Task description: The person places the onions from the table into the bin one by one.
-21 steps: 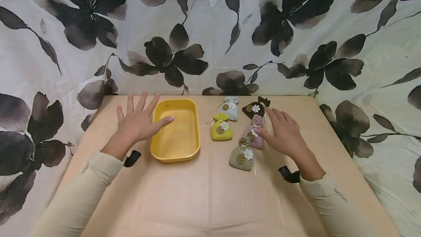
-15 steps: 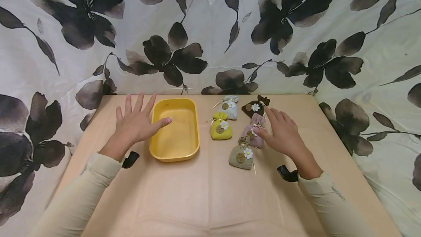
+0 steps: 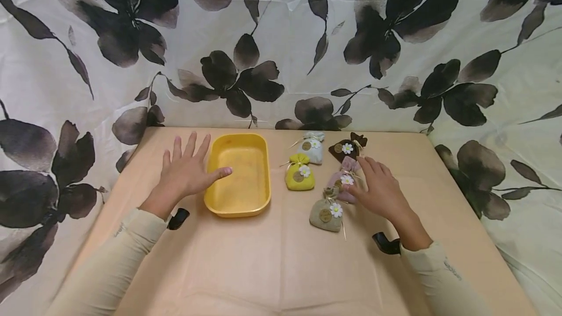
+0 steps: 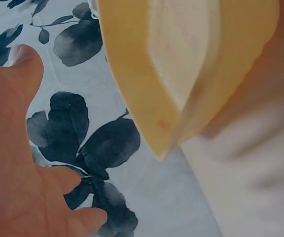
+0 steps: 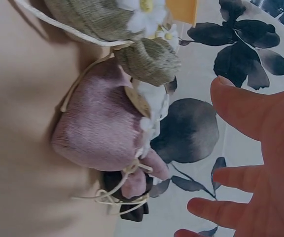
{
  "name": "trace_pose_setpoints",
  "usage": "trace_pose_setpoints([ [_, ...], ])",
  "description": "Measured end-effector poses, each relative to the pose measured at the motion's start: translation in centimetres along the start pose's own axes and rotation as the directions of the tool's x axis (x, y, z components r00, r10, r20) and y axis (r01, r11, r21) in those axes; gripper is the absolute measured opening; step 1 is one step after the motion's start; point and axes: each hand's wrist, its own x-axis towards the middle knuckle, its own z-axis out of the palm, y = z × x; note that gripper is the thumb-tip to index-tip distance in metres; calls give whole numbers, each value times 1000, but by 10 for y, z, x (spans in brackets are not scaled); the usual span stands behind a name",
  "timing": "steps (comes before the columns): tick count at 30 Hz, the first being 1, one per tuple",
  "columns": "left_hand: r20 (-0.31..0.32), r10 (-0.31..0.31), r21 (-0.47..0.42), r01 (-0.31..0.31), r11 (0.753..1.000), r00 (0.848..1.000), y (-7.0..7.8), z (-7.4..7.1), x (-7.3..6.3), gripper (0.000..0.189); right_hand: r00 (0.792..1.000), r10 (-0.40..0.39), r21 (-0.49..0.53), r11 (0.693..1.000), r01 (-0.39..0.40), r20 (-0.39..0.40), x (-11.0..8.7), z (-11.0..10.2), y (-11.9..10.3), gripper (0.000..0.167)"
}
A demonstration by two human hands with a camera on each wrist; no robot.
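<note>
In the head view my left hand (image 3: 182,174) is spread with straight fingers and holds nothing. Its thumb overlaps the left side of a yellow rectangular tray (image 3: 239,174); the left wrist view shows that hand apart from the tray wall (image 4: 132,74). My right hand (image 3: 382,191) holds nothing either, its fingers extended beside a pink drawstring pouch (image 3: 335,180). In the right wrist view a gap separates the fingers from the pink pouch (image 5: 100,121). A grey-green pouch (image 3: 322,216) lies just nearer, overlapping the pink one.
A yellow pouch (image 3: 300,180), a light blue pouch (image 3: 313,154) and a dark brown pouch (image 3: 338,151) lie farther back, each with a white flower. Peach cloth covers the table (image 3: 246,267). A floral curtain (image 3: 307,48) hangs behind its back edge.
The head view has shifted slightly. Both hands have come a little nearer the person relative to the tray and the pouches, which stay in place.
</note>
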Motion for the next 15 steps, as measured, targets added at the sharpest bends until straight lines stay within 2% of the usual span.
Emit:
trace_pose_setpoints([
  [9, 5, 0, -33, 0, 999, 1000, -9, 14, 5, 116, 1000, 20, 61, 998, -21, 18, -1, 13, 11, 83],
  [15, 22, -7, -67, 8, 998, 1000, -17, 23, 6, 116, 1000, 5, 94, 996, -6, 13, 3, 21, 14, 82],
])
